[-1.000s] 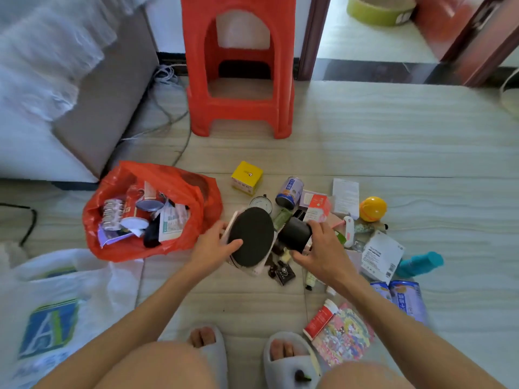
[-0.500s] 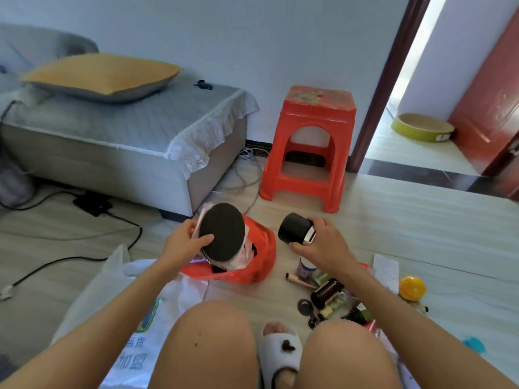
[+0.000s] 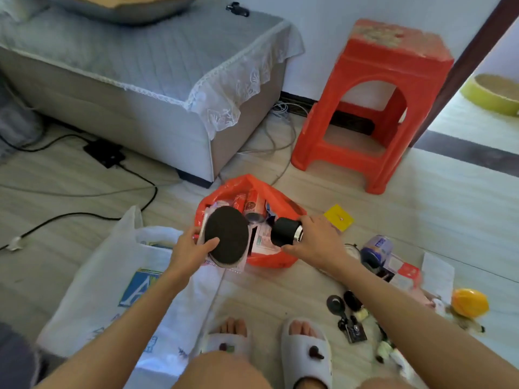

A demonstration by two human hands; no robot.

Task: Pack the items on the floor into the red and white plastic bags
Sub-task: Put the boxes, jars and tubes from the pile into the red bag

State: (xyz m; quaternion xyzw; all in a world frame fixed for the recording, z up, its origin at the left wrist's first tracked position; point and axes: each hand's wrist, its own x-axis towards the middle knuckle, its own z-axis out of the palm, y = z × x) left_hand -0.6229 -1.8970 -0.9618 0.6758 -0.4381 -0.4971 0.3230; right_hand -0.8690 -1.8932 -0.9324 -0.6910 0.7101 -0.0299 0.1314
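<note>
Black disc (image 3: 226, 234) gripped by left hand (image 3: 188, 251), black jar (image 3: 286, 231) by right hand (image 3: 317, 242), over red bag (image 3: 224, 192).

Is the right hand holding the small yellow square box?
No, the right hand grips a black cylindrical container above the red plastic bag; the small yellow square box lies on the floor.

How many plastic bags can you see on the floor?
2. The red bag lies open under both hands; the white bag lies flat to its left. None seem hidden.
</note>
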